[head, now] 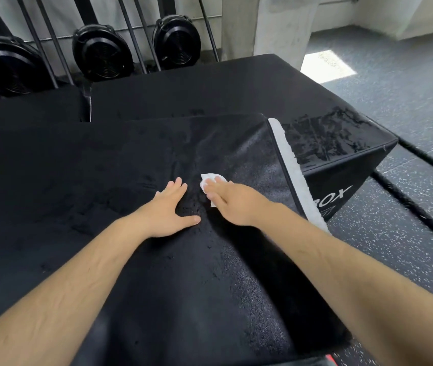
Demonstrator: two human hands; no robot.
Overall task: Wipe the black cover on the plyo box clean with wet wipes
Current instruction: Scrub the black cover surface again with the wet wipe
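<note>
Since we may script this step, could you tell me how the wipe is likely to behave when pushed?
The wipe looks thin and crumpled under the right hand, so probably floppy, apt to bunch. Wet streaks on the cover suggest it may slide easily.

left hand [169, 208] flat, palm down, thumb splayed; right hand [234, 204] flat, fingers straight

A: Camera count?
B: One, head-worn, wide-angle.
A: Aim?
B: Forward and steeply down onto the black cover [78, 180], close. The left hand [169, 207] and right hand [232, 204] sit mid-frame.
A: Edges?
B: Wall [276, 22] at top, floor [408, 101] at right.
</note>
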